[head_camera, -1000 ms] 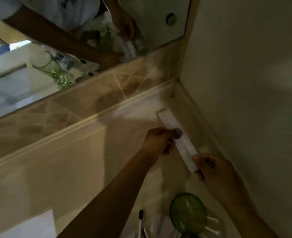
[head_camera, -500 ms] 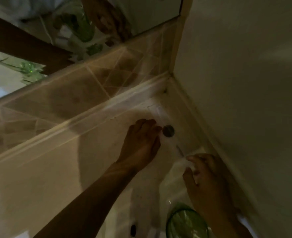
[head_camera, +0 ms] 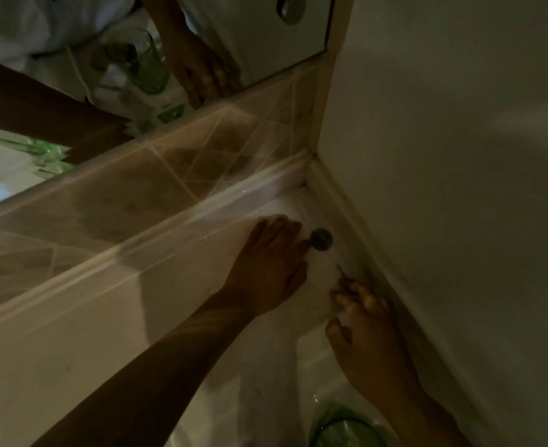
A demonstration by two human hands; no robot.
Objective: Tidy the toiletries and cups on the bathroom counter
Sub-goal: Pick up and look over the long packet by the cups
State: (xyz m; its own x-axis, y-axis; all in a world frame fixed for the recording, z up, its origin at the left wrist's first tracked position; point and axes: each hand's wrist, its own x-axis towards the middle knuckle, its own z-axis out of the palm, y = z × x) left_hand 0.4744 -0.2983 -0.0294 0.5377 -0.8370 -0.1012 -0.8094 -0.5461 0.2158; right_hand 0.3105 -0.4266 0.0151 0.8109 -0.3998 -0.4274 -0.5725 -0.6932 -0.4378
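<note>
A flat white toiletry packet (head_camera: 329, 262) with a dark round cap (head_camera: 321, 239) lies on the pale counter (head_camera: 104, 350), tucked into the back right corner along the wall. My left hand (head_camera: 266, 266) rests palm down beside it, thumb and fingertips against the cap end. My right hand (head_camera: 363, 321) pinches the packet's near end with its fingertips. A green translucent cup (head_camera: 343, 429) stands at the bottom edge, just below my right wrist, partly cut off by the frame.
A tiled backsplash (head_camera: 169, 188) with a raised ledge runs along the back. Above it a mirror (head_camera: 72, 59) reflects my arms and a green glass. A plain wall (head_camera: 459, 156) closes off the right side.
The packet was held up in the air between both hands. It has come down flat onto the counter in the corner, and both hands have lowered with it. The camera has moved closer.
</note>
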